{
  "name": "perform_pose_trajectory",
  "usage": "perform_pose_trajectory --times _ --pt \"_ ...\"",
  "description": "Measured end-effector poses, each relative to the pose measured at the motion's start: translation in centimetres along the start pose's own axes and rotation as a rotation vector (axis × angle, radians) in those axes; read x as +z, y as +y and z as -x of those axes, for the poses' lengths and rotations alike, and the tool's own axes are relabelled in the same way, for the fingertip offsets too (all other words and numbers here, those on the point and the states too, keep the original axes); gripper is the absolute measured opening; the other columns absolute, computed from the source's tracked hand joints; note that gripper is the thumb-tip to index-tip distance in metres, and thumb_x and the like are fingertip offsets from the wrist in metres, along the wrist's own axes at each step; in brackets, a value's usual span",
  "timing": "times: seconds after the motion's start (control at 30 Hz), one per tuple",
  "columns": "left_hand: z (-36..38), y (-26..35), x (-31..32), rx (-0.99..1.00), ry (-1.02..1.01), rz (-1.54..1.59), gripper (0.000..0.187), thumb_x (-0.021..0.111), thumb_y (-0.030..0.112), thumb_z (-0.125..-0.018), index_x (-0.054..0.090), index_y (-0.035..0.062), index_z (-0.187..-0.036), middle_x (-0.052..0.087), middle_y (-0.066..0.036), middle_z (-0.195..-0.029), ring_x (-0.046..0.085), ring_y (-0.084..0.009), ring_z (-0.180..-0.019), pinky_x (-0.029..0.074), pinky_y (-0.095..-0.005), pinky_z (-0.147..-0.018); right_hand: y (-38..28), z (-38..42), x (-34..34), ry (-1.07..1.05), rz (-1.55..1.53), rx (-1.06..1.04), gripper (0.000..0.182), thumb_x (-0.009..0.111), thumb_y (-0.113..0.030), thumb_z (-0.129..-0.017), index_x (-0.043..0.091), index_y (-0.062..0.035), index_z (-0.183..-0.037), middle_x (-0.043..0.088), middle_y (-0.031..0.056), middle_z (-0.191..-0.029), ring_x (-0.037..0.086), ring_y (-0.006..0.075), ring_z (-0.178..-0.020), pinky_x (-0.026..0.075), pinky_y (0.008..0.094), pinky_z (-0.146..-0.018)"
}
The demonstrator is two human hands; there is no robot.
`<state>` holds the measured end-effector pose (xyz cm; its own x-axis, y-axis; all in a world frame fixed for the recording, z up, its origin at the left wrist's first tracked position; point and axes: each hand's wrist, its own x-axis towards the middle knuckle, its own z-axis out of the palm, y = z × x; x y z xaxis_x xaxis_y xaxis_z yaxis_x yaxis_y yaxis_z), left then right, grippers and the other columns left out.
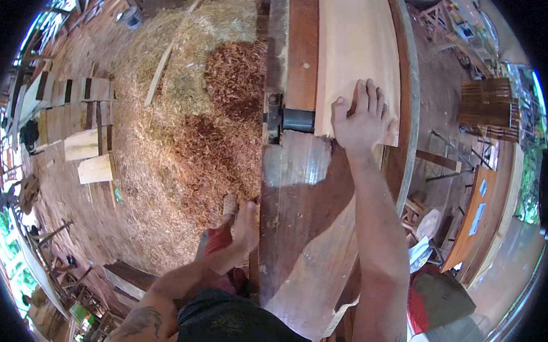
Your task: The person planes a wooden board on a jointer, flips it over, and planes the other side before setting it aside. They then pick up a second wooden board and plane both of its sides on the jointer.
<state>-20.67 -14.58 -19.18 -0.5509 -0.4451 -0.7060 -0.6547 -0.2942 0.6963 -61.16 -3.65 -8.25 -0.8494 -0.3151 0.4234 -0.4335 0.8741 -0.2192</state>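
A pale wide board (pixel 358 53) lies lengthwise on a long machine table (pixel 296 214), over a dark roller (pixel 298 120) near its end. My right hand (pixel 361 120) rests on the near end of the board, palm down, fingers spread and pointing away from me. My left hand (pixel 244 227) hangs beside the left edge of the table, above the shavings, and touches nothing that shows. Its fingers look stretched out, with nothing seen in them.
Wood shavings (pixel 166 143) cover the floor on the left, with a thin strip (pixel 160 73) lying on them. Stacked boards (pixel 82 143) stand further left. On the right are an orange-brown plank (pixel 473 217) and a dark bag (pixel 441 300).
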Motion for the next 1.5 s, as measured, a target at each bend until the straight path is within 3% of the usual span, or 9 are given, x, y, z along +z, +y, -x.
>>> perform_pose_trajectory --times 0.17,0.53,0.67,0.8,1.0,1.17,1.37,1.47,1.5 --pt "5.0 7.3 3.8 0.13 0.101 -0.221 0.063 0.03 0.046 -0.115 0.043 0.0 -0.155 0.049 -0.028 -0.151 0.045 -0.0432 -0.144 0.031 -0.0489 -0.124 0.2 -0.9 0.5 0.023 0.02 -0.02 0.062 0.06 -0.042 -0.093 0.066 -0.0026 -0.141 0.059 0.0225 -0.152 0.049 0.0465 -0.145 0.034 0.063 -0.12" --pt "4.2 6.0 4.0 0.316 0.149 -0.214 0.061 0.034 0.044 -0.114 0.05 -0.0039 -0.148 0.056 -0.03 -0.135 0.05 -0.0474 -0.131 0.037 -0.0533 -0.114 1.2 -5.7 4.3 -0.007 0.115 0.001 0.064 0.053 -0.048 -0.098 0.063 -0.0083 -0.147 0.055 0.016 -0.157 0.044 0.0401 -0.15 0.031 0.0597 -0.124" --pt "4.0 5.3 3.9 0.333 0.172 -0.293 0.061 0.034 0.043 -0.114 0.048 -0.006 -0.147 0.054 -0.031 -0.134 0.049 -0.0488 -0.131 0.036 -0.0547 -0.115 -0.8 -12.5 8.5 -0.166 0.135 0.106 0.076 0.042 -0.055 -0.1 0.048 -0.0094 -0.159 0.04 0.0156 -0.169 0.03 0.0378 -0.158 0.021 0.0577 -0.128" --pt "4.1 5.3 4.0 0.329 0.166 -0.265 0.061 0.036 0.042 -0.113 0.045 -0.0074 -0.149 0.051 -0.033 -0.138 0.046 -0.0499 -0.133 0.035 -0.0555 -0.117 -12.8 -16.5 10.1 -0.346 0.21 0.207 0.095 0.043 -0.063 -0.098 0.029 0.0024 -0.166 0.025 0.0258 -0.174 0.017 0.0517 -0.159 0.012 0.0644 -0.128" --pt "4.3 6.0 3.8 0.263 0.149 -0.251 0.061 0.038 0.041 -0.112 0.046 -0.008 -0.148 0.05 -0.034 -0.142 0.044 -0.05 -0.136 0.034 -0.055 -0.119 -25.6 -19.8 6.5 -0.725 0.136 0.383 0.117 0.055 -0.069 -0.092 0.012 0.0104 -0.166 0.006 0.0348 -0.174 0.011 0.0613 -0.157 0.012 0.0736 -0.124" --pt "4.3 5.7 3.9 0.285 0.161 -0.237 0.064 0.04 0.043 -0.111 0.046 -0.0082 -0.149 0.049 -0.035 -0.145 0.044 -0.0501 -0.138 0.034 -0.0552 -0.12 -31.0 -18.1 9.4 -0.73 0.399 0.2 0.099 0.063 -0.05 -0.097 0.015 -0.0041 -0.171 0.006 0.0325 -0.175 0.014 0.0707 -0.151 0.027 0.084 -0.113" --pt "4.0 5.2 3.8 0.23 0.122 -0.295 0.065 0.042 0.045 -0.111 0.044 -0.0054 -0.152 0.049 -0.034 -0.145 0.044 -0.0496 -0.138 0.035 -0.0568 -0.12 -28.5 -17.7 17.5 -0.478 0.674 0.142 0.074 0.056 -0.028 -0.104 0.029 0.0023 -0.166 0.013 0.0344 -0.172 0.027 0.0748 -0.144 0.039 0.0854 -0.102" --pt "3.9 4.5 4.0 0.227 0.115 -0.259 0.065 0.043 0.045 -0.11 0.044 -0.0048 -0.152 0.049 -0.034 -0.145 0.044 -0.0499 -0.138 0.035 -0.0577 -0.12 -28.2 -17.8 16.7 -0.547 0.688 0.081 0.065 0.051 -0.022 -0.106 0.034 0.0051 -0.163 0.014 0.034 -0.172 0.027 0.0746 -0.144 0.043 0.0836 -0.1" --pt "3.5 4.5 4.0 0.249 0.127 -0.259 0.065 0.043 0.045 -0.11 0.044 -0.0048 -0.152 0.049 -0.034 -0.145 0.044 -0.05 -0.138 0.035 -0.0578 -0.119 -28.4 -18.1 15.8 -0.531 0.677 0.046 0.058 0.049 -0.018 -0.108 0.039 0.0021 -0.162 0.021 0.042 -0.166 0.032 0.0796 -0.135 0.052 0.0832 -0.088"
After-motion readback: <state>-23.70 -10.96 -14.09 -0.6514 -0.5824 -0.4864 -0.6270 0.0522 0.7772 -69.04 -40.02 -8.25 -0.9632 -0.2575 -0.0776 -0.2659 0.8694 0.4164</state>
